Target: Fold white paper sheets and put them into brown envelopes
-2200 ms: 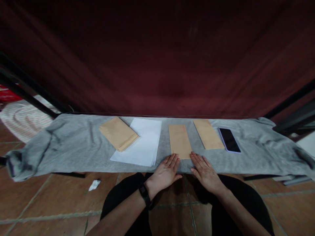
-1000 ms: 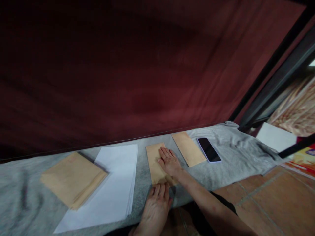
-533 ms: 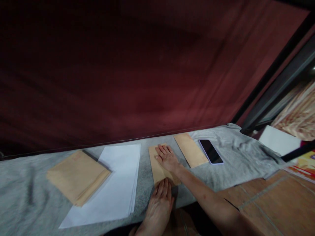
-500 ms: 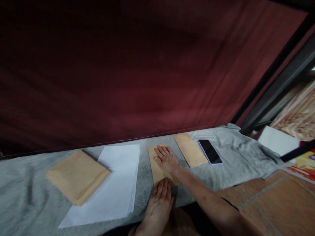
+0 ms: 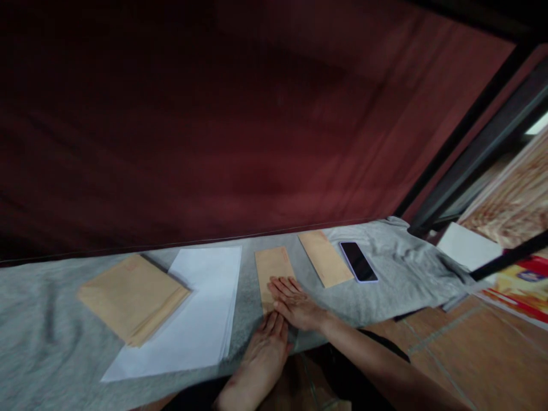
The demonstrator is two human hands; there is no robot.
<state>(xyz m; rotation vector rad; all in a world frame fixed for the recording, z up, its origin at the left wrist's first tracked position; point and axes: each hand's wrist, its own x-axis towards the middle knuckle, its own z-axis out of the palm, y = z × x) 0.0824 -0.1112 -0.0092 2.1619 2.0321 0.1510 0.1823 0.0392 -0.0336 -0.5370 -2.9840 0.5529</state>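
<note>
A brown paper envelope (image 5: 274, 264) lies flat on the grey cloth, with faint red print near its far right corner. My right hand (image 5: 295, 301) rests palm down on the envelope's middle and near right part, fingers stretched out. At its near end my left hand (image 5: 266, 345) lies flat, the fingertips on the paper and close to my right hand's thumb. A second brown envelope (image 5: 326, 260) lies to the right, apart from both hands. The near edge of the first envelope is hidden under my hands.
On the left, a stack of brown envelopes (image 5: 132, 297) partly covers white paper sheets (image 5: 201, 319). A phone (image 5: 358, 261) in a pale purple case lies right of the second envelope. A dark red panel (image 5: 257, 142) rises behind the grey cloth (image 5: 411, 274). Tiled floor (image 5: 488, 348) shows at lower right.
My right hand has slid down the envelope toward me, uncovering its far end and the red print. My left hand stays at the near end. The view has shifted slightly.
</note>
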